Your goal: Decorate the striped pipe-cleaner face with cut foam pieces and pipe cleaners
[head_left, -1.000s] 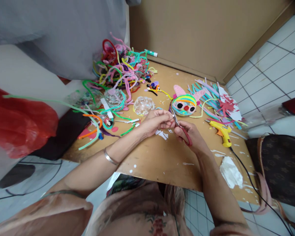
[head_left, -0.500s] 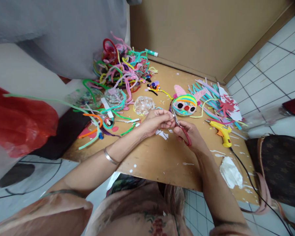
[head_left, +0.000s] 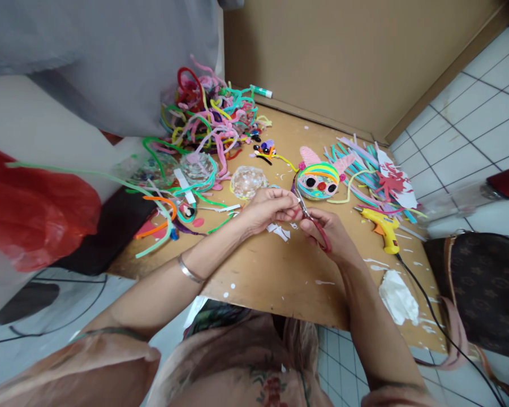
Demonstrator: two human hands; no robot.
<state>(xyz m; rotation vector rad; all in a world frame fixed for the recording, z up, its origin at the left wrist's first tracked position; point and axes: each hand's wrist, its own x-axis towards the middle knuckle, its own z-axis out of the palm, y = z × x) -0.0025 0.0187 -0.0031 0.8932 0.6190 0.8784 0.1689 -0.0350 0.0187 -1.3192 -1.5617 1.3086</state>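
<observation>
The worktop takes up the middle of my view, tan and flecked with white spots. At its far left corner I have a big tangle of coloured pipe cleaners, and just outside its right edge stands a dark brown handbag. Toward the far right corner lies a loose bundle of pastel pipe cleaners.

My left hand and right hand meet above the middle of the worktop. Just beyond them, toward the far edge, sits a decorated face with pink ears. A yellow glue gun lies by the right edge, a crumpled white tissue near the near right corner, and a clear bumpy dome beyond my left wrist.

My right hand is curled around the red handles of the scissors, their blades at my left fingertips. White paper scraps lie below. My left thumb and forefinger pinch a small white piece, mostly hidden, at the blades.
</observation>
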